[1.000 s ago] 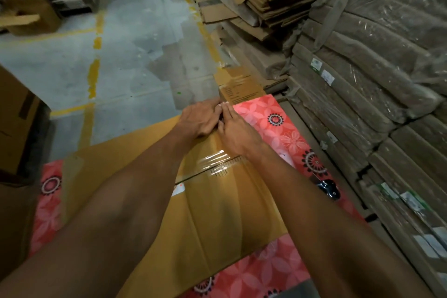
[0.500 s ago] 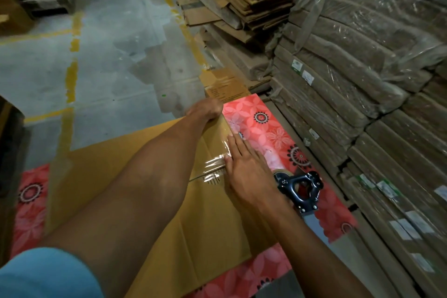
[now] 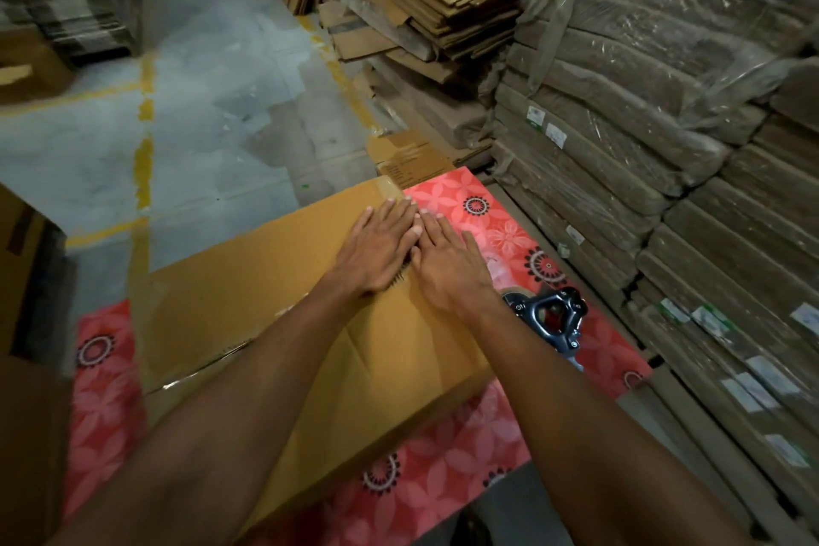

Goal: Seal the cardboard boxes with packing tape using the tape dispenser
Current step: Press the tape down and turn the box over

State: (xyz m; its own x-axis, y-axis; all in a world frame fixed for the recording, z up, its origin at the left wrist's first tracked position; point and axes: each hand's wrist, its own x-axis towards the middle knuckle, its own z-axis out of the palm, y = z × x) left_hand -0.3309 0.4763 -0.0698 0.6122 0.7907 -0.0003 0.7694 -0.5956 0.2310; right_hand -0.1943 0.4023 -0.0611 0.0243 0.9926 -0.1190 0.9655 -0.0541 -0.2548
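Cardboard box (image 3: 248,306) lies on a red floral mat (image 3: 447,474), long axis running near-left to far-right. Left hand (image 3: 376,248) & right hand (image 3: 447,266) rest flat side by side on its far-right end, fingers straight and spread, gripping nothing, arms extended. Tape dispenser (image 3: 549,319) sits on the mat just right of the right wrist, untouched.

Your left hand (image 3: 380,252) and right hand (image 3: 447,264) lie flat, side by side, on the cardboard box (image 3: 266,293); the tape dispenser (image 3: 549,317) rests on the red mat (image 3: 496,208) beside it.
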